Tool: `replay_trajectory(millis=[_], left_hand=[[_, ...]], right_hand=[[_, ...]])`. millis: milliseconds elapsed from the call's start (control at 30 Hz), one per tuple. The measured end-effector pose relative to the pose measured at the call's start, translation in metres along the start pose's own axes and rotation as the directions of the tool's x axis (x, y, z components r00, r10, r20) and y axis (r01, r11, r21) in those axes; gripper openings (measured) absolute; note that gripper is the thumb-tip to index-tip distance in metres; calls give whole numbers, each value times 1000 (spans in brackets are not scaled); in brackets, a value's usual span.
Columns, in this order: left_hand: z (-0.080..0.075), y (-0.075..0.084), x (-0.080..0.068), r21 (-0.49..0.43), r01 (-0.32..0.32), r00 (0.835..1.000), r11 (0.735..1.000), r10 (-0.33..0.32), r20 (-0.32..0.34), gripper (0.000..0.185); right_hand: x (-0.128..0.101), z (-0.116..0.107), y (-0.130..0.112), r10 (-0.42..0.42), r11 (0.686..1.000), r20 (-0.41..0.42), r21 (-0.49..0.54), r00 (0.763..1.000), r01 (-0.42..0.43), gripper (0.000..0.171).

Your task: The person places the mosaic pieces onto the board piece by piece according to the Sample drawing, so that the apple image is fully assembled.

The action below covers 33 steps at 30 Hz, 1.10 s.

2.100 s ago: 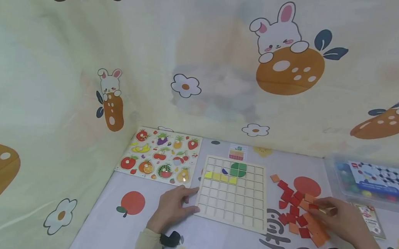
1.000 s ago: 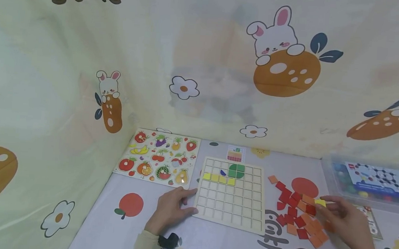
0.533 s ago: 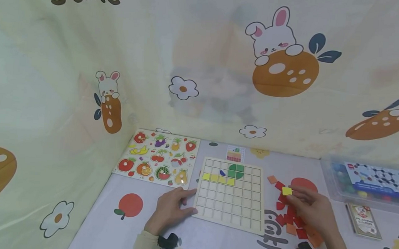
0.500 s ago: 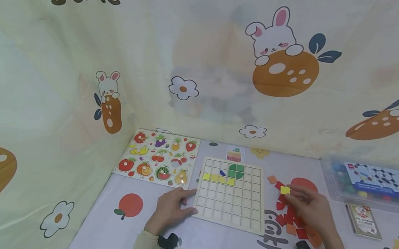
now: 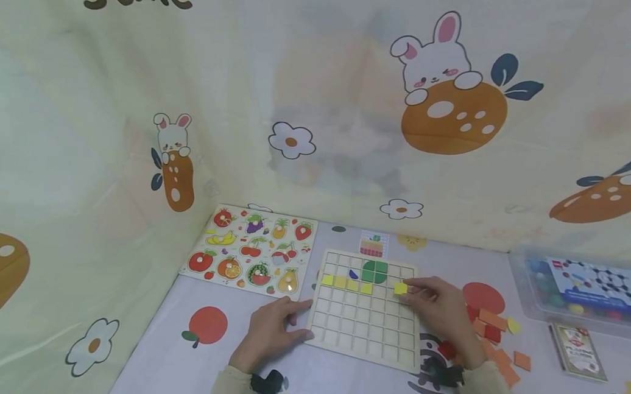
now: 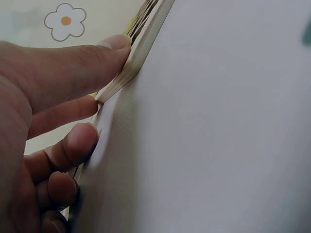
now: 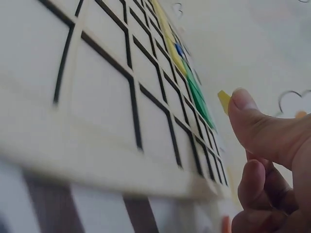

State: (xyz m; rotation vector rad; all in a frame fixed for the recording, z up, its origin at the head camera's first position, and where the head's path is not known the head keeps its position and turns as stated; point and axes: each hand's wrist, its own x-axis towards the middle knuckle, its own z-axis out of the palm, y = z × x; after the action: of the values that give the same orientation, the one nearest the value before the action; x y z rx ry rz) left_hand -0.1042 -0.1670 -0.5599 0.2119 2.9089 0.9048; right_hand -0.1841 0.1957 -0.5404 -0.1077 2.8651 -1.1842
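Note:
A square wooden grid board [image 5: 361, 334] lies on the table before me. On it sit a row of yellow square tiles [image 5: 339, 282], green rounded pieces [image 5: 374, 272] and a small blue piece [image 5: 353, 274]. My left hand [image 5: 270, 329] touches the board's left edge with thumb and index finger spread along it; its other fingers are bent in the left wrist view. Over the right part of the board, in line with the yellow row, my right hand [image 5: 442, 309] pinches another yellow square tile [image 5: 400, 288] between thumb and index finger. The thumb [image 7: 257, 124] covers part of that tile in the right wrist view.
Loose orange and red tiles [image 5: 502, 362] lie right of the board, partly behind my right forearm. A yellow piece [image 5: 513, 325] is among them. Around stand a fruit puzzle board [image 5: 243, 250], a picture card [image 5: 374, 244], a playing-card box [image 5: 578, 351] and a clear plastic case [image 5: 587, 314].
My right hand picks a yellow tile out of the pile and carries it left, over the board. The left hand keeps its place at the board's edge.

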Motion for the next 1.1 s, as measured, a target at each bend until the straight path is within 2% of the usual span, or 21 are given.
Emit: replay_trajectory(millis=[233,500,733,867,1100], left_hand=[[1,2,0,4,-1,1000,1000,1,7,62],[-2,4,-2,7,4,1000,1000,-4,3,61],[-3,3,-2,6,3,1000,1000,-3,-2,61],[-1,2,-1,8,2,1000,1000,-2,-1,62],[-1,1,-1,7,1,1000,1000,-1,-4,62]], right_hand=[[9,17,-6,12,1000,80,27,997,-14,43],[13,27,-7,-48,998,79,-24,996,50,40],[17,31,-8,-43,997,82,-56,996,48,41],[17,30,-10,-23,999,91,-39,996,27,44],[15,28,-11,-26,1000,80,-12,996,27,36]])
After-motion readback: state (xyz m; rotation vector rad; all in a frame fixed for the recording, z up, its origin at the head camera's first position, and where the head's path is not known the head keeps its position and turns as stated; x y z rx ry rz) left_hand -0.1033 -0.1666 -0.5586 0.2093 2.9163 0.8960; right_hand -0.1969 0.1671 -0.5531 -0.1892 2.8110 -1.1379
